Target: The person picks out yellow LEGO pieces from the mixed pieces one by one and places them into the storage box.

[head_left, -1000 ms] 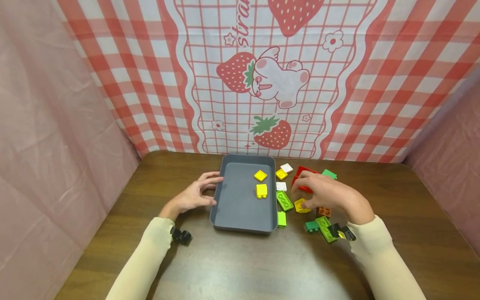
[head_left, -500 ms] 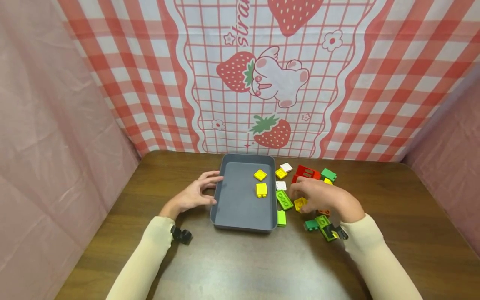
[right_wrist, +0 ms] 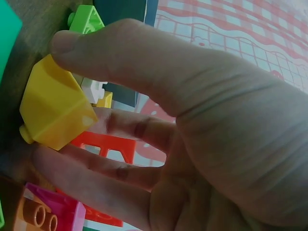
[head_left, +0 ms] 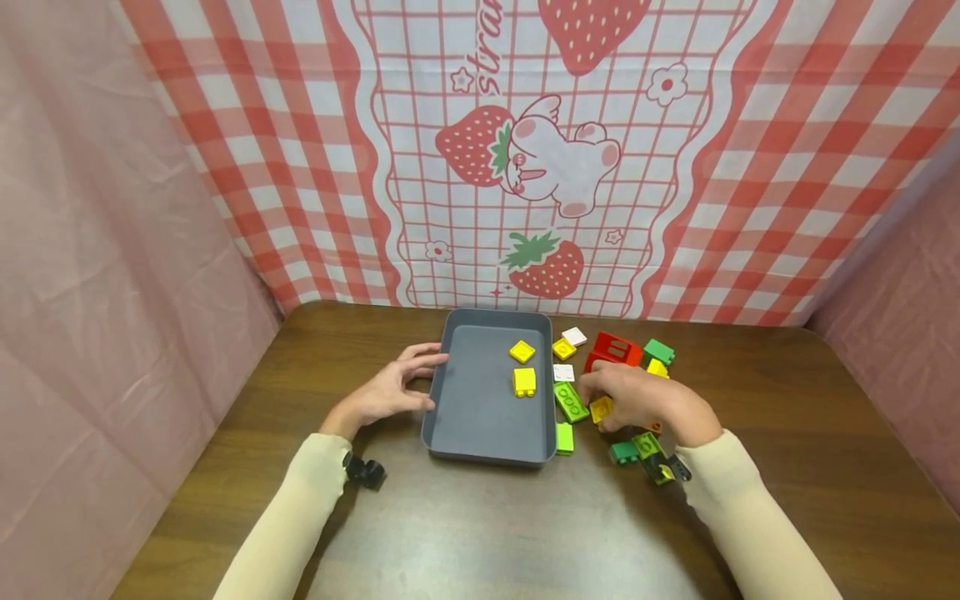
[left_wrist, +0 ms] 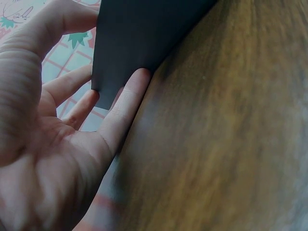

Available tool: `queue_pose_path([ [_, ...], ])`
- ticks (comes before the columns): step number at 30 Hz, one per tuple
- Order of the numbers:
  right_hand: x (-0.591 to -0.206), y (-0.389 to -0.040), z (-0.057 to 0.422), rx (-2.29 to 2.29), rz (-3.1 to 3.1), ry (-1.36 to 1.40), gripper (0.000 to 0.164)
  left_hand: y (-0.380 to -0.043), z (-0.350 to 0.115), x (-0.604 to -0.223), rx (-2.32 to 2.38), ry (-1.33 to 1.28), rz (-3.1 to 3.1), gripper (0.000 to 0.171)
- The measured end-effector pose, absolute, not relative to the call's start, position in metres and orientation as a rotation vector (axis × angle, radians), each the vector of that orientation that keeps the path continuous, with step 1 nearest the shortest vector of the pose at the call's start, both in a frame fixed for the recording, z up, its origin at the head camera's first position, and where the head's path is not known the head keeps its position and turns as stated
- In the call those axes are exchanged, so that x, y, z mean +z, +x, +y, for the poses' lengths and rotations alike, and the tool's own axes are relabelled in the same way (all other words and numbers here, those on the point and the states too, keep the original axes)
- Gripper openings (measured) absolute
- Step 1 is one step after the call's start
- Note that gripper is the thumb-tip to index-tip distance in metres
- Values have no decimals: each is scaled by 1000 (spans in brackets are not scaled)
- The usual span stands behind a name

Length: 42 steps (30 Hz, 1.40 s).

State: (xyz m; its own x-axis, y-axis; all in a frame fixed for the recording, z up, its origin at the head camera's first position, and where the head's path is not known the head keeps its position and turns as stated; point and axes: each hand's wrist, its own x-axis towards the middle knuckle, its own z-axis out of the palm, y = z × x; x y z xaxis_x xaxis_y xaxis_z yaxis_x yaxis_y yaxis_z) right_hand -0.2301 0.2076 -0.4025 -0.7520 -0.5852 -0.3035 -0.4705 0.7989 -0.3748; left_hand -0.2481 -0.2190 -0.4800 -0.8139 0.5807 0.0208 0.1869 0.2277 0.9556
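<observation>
My left hand [head_left: 390, 387] rests against the left side of a grey tray [head_left: 480, 454], its fingers fairly straight and touching the wall. In the left wrist view, the fingertips lie along the dark tray wall [left_wrist: 125, 43]. A yellow toy brick [head_left: 523, 382] and a yellow flat square piece [head_left: 522, 352] lie in the tray. To the right, my right hand [head_left: 637, 396] pinches a yellow slanted toy brick [right_wrist: 57, 106] between thumb and fingers, low over the table. One round stud shows on that brick's lower edge in the right wrist view.
Between tray and right hand lie a long green brick [head_left: 572, 402], a light green brick [head_left: 564, 438] and white flat pieces [head_left: 563, 372]. A red window-like piece [head_left: 615, 348] and green brick [head_left: 658, 352] are behind the hand; a dark green brick [head_left: 624, 452] lies nearer.
My right hand has moved slightly left and down, and its thumb and fingers have drawn together around the yellow slanted brick. The left hand and tray stay in place.
</observation>
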Motion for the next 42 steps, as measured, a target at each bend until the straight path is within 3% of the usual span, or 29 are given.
queue_pose_path([
  [16, -406, -233, 217, -405, 2592, -824, 32, -248, -220, -480, 1612, 700, 2162, 82],
  [25, -447, -254, 231, -383, 2616, -963, 33, -247, -220, -480, 1607, 691, 2156, 82],
  [35, -443, -249, 227, -362, 2597, -986, 33, -248, -219, -479, 1599, 698, 2165, 82],
  [42, -414, -235, 211, -321, 2580, -862, 32, -248, -219, -479, 1596, 705, 2171, 81],
])
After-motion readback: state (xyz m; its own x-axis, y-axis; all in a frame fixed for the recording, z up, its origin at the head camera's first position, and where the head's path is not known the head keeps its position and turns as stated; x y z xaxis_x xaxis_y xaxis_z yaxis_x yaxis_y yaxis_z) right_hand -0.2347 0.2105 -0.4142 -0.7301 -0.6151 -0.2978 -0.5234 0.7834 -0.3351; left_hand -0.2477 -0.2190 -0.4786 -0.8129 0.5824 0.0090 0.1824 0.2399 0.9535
